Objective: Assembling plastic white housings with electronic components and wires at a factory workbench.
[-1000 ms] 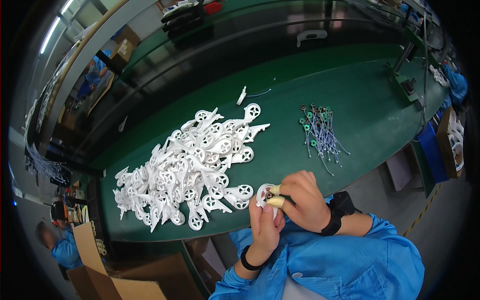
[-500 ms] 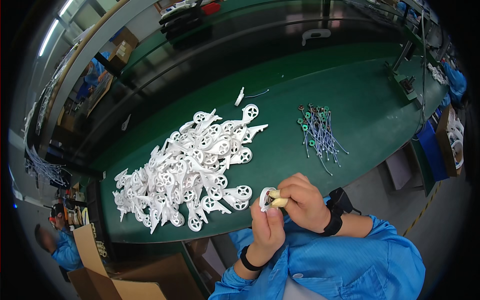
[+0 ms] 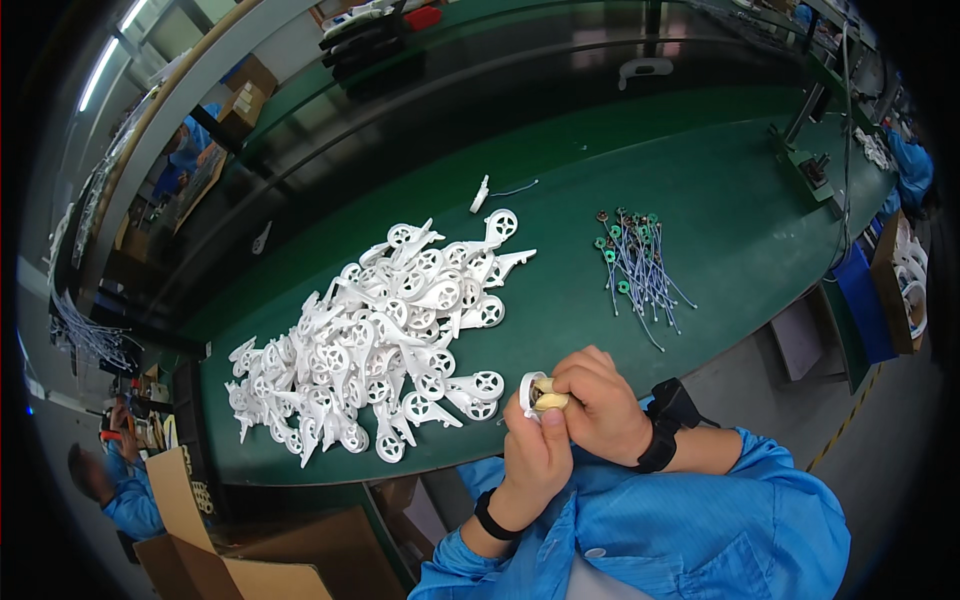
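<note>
My left hand (image 3: 536, 458) is closed around a round white plastic housing (image 3: 526, 394), holding it upright above the table's near edge. My right hand (image 3: 604, 408) meets it there, thumb and finger pinched together. Pale yellow finger cots (image 3: 548, 395) cover those fingertips, which reach into the housing's open side. Something small and dark shows inside beside them; most of it is hidden. To the left lies a big heap of white plastic housings (image 3: 380, 335) with spoked round ends and tapering arms. Farther off on the right is a bunch of thin grey-blue wires (image 3: 645, 270) with green and brown round ends.
One white housing (image 3: 480, 194) with a wire lies apart at the back of the green table (image 3: 560, 260). A metal fixture (image 3: 812, 170) stands at the far right. Open cardboard boxes (image 3: 280, 545) are below on the left, where another person (image 3: 125, 485) is at work.
My right fingertips have pushed farther into the white housing, and the reddish-brown bit seen between them is now mostly covered. My left hand has barely shifted.
</note>
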A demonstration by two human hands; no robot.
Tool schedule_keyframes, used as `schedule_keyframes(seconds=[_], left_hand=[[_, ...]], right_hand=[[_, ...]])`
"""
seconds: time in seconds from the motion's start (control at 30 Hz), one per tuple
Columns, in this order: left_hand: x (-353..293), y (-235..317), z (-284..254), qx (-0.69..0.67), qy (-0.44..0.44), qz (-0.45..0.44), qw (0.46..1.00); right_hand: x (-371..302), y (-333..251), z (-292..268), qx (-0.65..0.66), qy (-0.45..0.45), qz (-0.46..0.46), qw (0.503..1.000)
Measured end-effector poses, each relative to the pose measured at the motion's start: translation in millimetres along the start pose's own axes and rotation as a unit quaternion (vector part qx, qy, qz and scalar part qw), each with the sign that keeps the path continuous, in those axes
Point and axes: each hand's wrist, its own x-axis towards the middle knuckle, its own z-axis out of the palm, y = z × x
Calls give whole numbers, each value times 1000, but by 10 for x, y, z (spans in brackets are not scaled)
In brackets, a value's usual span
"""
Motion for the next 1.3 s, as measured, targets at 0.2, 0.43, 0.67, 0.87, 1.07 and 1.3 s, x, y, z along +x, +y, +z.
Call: schedule_keyframes(seconds=[0.2, 0.43, 0.67, 0.87, 1.07, 1.3], left_hand=[[99, 114, -71, -403, 27, -248, 881], [97, 143, -157, -463, 0, -257, 848], [85, 177, -107, -385, 24, -196, 902], [42, 157, -94, -346, 25, -153, 925], [41, 160, -86, -351, 34, -158, 922], [13, 118, -51, -326, 57, -145, 932]], right_hand=[[101, -95, -76, -63, -42, -4, 997], [120, -156, -189, -2, -96, 8, 995], [103, -192, -208, -3, -85, -10, 996], [156, -262, -228, -78, -71, -61, 993], [141, -207, -190, -40, -82, -45, 995], [121, -178, -154, -1, -85, -38, 996]])
